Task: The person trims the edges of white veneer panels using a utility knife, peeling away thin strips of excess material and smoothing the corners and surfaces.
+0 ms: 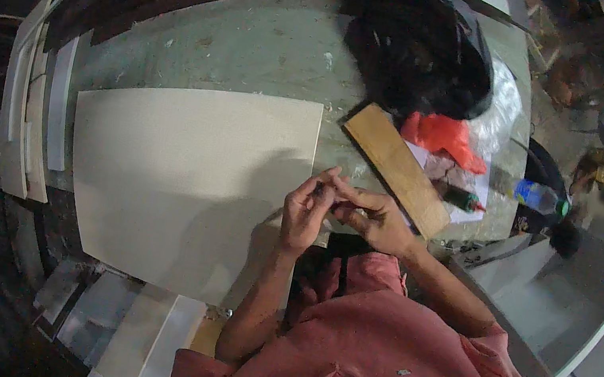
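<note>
My left hand (304, 215) and my right hand (383, 223) meet over the right edge of a pale flat board (183, 176). The fingers of both are bent and pressed together at the tips. Whatever they pinch, if anything, is too small or hidden to make out. Just beyond my right hand, a wooden plank (396, 166) lies slantwise on the green worktable (263, 44).
At the back sits a black plastic bag (424, 48), with a red bag (444, 139) and clear plastic (501, 102) beside it. A small dark green bottle (458, 198) with a red tip lies right of the plank. An open grey box (543, 287) stands at right.
</note>
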Tool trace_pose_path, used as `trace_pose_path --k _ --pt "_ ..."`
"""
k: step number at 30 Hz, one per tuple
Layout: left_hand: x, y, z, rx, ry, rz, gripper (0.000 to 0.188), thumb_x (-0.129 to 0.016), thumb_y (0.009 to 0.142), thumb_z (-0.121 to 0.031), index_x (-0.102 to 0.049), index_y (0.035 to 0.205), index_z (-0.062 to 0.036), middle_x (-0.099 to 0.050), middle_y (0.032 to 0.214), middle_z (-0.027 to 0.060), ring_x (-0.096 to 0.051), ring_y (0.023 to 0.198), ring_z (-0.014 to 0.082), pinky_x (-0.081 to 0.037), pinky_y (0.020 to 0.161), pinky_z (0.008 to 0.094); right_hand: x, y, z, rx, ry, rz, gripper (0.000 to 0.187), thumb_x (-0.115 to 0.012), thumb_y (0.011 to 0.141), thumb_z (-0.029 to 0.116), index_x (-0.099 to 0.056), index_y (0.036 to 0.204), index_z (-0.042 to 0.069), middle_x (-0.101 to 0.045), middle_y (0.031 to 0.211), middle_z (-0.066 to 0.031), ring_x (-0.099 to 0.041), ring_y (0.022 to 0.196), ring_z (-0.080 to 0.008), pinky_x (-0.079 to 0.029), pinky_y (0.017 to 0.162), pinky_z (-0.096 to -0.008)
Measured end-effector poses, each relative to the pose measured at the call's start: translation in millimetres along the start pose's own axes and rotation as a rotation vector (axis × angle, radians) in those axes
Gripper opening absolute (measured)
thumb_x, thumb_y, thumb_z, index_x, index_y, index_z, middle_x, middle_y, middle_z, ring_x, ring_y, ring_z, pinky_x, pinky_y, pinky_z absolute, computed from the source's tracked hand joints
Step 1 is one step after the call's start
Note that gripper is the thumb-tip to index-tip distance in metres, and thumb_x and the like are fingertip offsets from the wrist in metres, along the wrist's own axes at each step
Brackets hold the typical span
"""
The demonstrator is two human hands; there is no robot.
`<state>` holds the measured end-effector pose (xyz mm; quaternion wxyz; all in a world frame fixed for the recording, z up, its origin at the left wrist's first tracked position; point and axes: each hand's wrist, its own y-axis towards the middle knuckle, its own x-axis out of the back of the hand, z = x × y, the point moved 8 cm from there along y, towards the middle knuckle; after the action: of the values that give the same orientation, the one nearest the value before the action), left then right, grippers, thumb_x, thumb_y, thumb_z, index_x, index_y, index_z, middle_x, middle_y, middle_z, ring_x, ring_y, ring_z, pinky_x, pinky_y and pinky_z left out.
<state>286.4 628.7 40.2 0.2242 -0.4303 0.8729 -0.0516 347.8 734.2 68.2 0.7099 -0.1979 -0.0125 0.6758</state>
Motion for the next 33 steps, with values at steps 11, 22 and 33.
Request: trace_pose_path --k 11,22,33 --pt "117 -169 7 0.022 -0.011 -0.364 0.041 -0.047 0.103 -0.031 -0.058 0.127 -0.0003 -0.069 0.096 0.0131 -0.065 0.075 0.0168 -0.054 0.067 0.0303 -36 -156 -40 -0.356 -0.988 0.022 0.071 -0.055 0.092 0.057 -0.044 0.146 0.012 -0.059 0.125 -0.0292 -0.06 0.115 -0.0334 -0.046 0.096 -0.0438" --pt "158 -277 35 0.038 0.055 -0.316 0.045 -0.047 0.101 -0.036 -0.062 0.126 -0.0023 -0.07 0.106 0.0134 -0.066 0.099 0.0219 -0.053 0.084 0.0333 -82 -306 -142 -0.239 -0.624 -0.322 0.06 -0.06 0.094 0.043 -0.05 0.14 0.005 -0.029 0.151 -0.0313 -0.035 0.141 -0.0351 -0.032 0.112 -0.0456" --pt "6 -212 18 0.037 0.314 0.147 0.044 -0.045 0.104 -0.036 -0.065 0.121 -0.0009 -0.07 0.104 0.0059 -0.062 0.091 0.0114 -0.046 0.082 0.0272 -112 -208 -89 0.19 -0.777 -0.124 0.093 -0.062 0.087 0.059 -0.016 0.157 0.018 -0.004 0.16 -0.0273 -0.013 0.146 -0.0483 -0.023 0.116 -0.051"
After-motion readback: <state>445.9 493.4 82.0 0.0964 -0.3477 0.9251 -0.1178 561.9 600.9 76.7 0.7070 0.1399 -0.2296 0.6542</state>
